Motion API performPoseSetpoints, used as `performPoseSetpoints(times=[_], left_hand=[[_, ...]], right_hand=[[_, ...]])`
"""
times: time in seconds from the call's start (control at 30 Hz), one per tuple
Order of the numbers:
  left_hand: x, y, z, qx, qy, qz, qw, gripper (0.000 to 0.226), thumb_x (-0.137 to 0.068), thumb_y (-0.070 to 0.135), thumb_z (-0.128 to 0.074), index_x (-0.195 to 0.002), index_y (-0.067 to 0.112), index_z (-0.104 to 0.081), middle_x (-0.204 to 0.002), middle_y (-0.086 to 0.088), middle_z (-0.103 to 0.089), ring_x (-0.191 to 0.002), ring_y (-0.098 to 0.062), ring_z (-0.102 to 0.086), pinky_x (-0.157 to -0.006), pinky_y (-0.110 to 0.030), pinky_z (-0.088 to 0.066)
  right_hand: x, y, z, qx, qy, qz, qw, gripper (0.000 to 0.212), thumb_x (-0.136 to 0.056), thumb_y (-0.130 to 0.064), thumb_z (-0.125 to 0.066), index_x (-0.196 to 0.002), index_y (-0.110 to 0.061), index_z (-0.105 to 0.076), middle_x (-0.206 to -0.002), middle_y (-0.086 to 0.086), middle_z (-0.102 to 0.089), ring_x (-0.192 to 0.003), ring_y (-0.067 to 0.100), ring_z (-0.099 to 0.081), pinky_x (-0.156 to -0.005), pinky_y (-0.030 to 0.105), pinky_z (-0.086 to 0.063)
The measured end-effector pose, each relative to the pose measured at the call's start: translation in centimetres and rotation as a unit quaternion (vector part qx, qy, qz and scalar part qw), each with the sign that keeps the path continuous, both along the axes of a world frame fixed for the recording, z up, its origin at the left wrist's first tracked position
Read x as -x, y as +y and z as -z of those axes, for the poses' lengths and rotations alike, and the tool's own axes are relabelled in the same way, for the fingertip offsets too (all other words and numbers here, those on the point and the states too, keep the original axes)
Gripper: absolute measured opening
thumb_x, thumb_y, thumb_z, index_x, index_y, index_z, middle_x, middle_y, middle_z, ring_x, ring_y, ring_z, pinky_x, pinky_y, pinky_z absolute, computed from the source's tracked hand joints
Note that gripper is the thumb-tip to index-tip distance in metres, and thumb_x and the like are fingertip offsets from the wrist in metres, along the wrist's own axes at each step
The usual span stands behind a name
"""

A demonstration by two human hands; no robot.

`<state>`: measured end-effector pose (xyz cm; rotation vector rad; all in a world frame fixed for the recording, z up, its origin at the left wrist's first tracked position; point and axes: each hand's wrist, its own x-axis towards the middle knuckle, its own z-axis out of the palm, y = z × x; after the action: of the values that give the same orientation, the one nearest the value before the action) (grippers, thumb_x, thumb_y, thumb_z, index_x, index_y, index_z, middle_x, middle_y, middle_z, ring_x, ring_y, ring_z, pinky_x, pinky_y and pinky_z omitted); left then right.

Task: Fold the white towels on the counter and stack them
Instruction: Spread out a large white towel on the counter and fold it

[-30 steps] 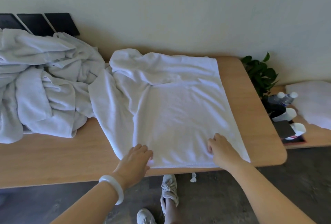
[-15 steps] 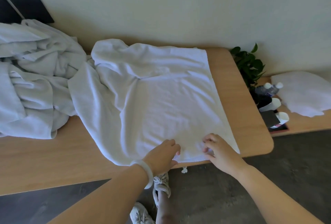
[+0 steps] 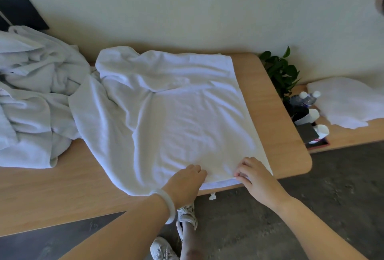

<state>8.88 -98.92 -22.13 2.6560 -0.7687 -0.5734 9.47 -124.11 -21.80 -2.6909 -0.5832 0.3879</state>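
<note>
A large white towel (image 3: 176,118) lies spread over the wooden counter (image 3: 276,114), rumpled along its left and far sides. Both my hands are at its near edge. My left hand (image 3: 185,180), with a white bangle on the wrist, has its fingers curled over the hem near the middle. My right hand (image 3: 255,176) pinches the hem close to the near right corner. A heap of unfolded white towels (image 3: 35,97) sits on the counter's left part, touching the spread towel.
A green plant (image 3: 280,72), water bottles (image 3: 305,98) and white cups (image 3: 311,116) stand on a tray right of the counter. White cloth (image 3: 349,101) lies on the lower shelf there. Black panels (image 3: 18,14) lean on the wall. My feet (image 3: 185,218) stand on dark floor.
My left hand has slid right along the near hem toward my right hand. My right hand has shifted slightly and now pinches the edge. The view has drifted.
</note>
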Motion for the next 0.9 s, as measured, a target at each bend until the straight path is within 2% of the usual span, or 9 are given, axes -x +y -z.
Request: performPoseSetpoints(times=[0.17, 0.33, 0.4, 0.5, 0.6, 0.67, 0.73, 0.8, 0.9], left_hand=[[-0.8, 1.0, -1.1, 0.054, 0.053, -0.007, 0.997, 0.013, -0.093, 0.012, -0.049, -0.102, 0.018, -0.057, -0.1, 0.004, -0.052, -0.086, -0.015, -0.05, -0.081, -0.027, -0.049], [-0.6, 2.5, -0.8, 0.032, 0.147, 0.042, 0.988, 0.014, -0.095, 0.029, -0.058, -0.106, 0.022, -0.062, -0.105, 0.006, -0.056, -0.091, -0.013, -0.057, -0.086, -0.029, -0.051], [-0.8, 3.1, -0.9, 0.059, 0.134, -0.02, 0.989, 0.017, -0.096, 0.034, -0.057, -0.108, 0.022, -0.063, -0.105, 0.006, -0.058, -0.091, -0.011, -0.057, -0.088, -0.028, -0.051], [-1.8, 5.4, -0.6, 0.078, 0.005, -0.194, 0.978, 0.01, -0.096, 0.025, -0.057, -0.103, 0.019, -0.062, -0.095, 0.006, -0.053, -0.086, -0.015, -0.055, -0.081, -0.026, -0.046], [-2.1, 8.9, 0.0, 0.007, -0.016, -0.295, 0.955, 0.018, -0.092, 0.024, -0.062, -0.105, 0.014, -0.056, -0.096, 0.002, -0.049, -0.093, -0.023, -0.056, -0.077, -0.029, -0.043], [-1.9, 10.2, 0.3, -0.015, 0.004, -0.305, 0.952, 0.024, -0.09, 0.026, -0.064, -0.107, 0.013, -0.052, -0.102, 0.0, -0.049, -0.097, -0.024, -0.053, -0.08, -0.03, -0.043], [-1.5, 9.9, 0.6, 0.016, 0.012, -0.291, 0.957, 0.025, -0.092, 0.027, -0.064, -0.107, 0.015, -0.049, -0.102, 0.003, -0.044, -0.092, -0.019, -0.047, -0.079, -0.026, -0.04], [-1.4, 8.8, 0.7, 0.049, 0.015, -0.278, 0.959, 0.022, -0.094, 0.026, -0.061, -0.109, 0.015, -0.049, -0.102, 0.005, -0.041, -0.09, -0.015, -0.043, -0.08, -0.024, -0.04], [-1.2, 7.9, 0.8, 0.065, 0.002, -0.299, 0.952, 0.022, -0.094, 0.018, -0.057, -0.115, 0.015, -0.053, -0.112, 0.002, -0.046, -0.104, -0.018, -0.046, -0.09, -0.027, -0.042]], right_hand=[[0.1, -0.2, 0.0, 0.003, 0.005, -0.008, 1.0, 0.011, -0.095, -0.019, -0.061, -0.085, -0.024, -0.059, -0.09, -0.018, -0.047, -0.088, 0.005, -0.043, -0.079, 0.018, -0.036], [0.6, 0.1, 0.4, 0.056, 0.1, -0.032, 0.993, 0.016, -0.098, -0.023, -0.055, -0.082, -0.026, -0.053, -0.084, -0.015, -0.046, -0.084, 0.008, -0.045, -0.082, 0.021, -0.038], [-0.1, 0.5, 0.1, 0.031, 0.08, 0.023, 0.996, 0.017, -0.099, -0.022, -0.052, -0.082, -0.023, -0.052, -0.078, -0.011, -0.049, -0.075, 0.008, -0.049, -0.068, 0.018, -0.039], [-0.9, 1.4, 0.2, 0.014, -0.001, 0.093, 0.996, 0.013, -0.098, -0.021, -0.054, -0.087, -0.022, -0.047, -0.087, -0.008, -0.047, -0.073, 0.008, -0.047, -0.06, 0.017, -0.038], [-2.7, -0.2, 0.2, 0.099, 0.149, 0.185, 0.966, 0.026, -0.095, -0.042, -0.057, -0.09, -0.021, -0.044, -0.091, -0.007, -0.047, -0.072, 0.007, -0.05, -0.06, 0.02, -0.037], [-4.6, -0.6, -1.2, 0.206, 0.217, 0.209, 0.931, 0.024, -0.098, -0.043, -0.053, -0.096, -0.02, -0.05, -0.091, -0.006, -0.053, -0.08, 0.012, -0.057, -0.063, 0.024, -0.043], [-6.7, 1.7, -2.2, 0.262, 0.095, 0.179, 0.943, 0.014, -0.101, -0.026, -0.048, -0.104, -0.015, -0.056, -0.095, -0.002, -0.057, -0.092, 0.017, -0.061, -0.07, 0.024, -0.045], [-7.9, 7.1, -1.3, 0.155, -0.05, 0.131, 0.978, 0.024, -0.098, -0.015, -0.049, -0.12, -0.007, -0.056, -0.118, 0.008, -0.058, -0.111, 0.026, -0.056, -0.087, 0.031, -0.046], [-7.9, 15.5, 1.9, 0.014, -0.103, 0.047, 0.994, 0.039, -0.095, -0.017, -0.041, -0.127, -0.001, -0.058, -0.139, 0.017, -0.053, -0.129, 0.035, -0.051, -0.108, 0.042, -0.041]])
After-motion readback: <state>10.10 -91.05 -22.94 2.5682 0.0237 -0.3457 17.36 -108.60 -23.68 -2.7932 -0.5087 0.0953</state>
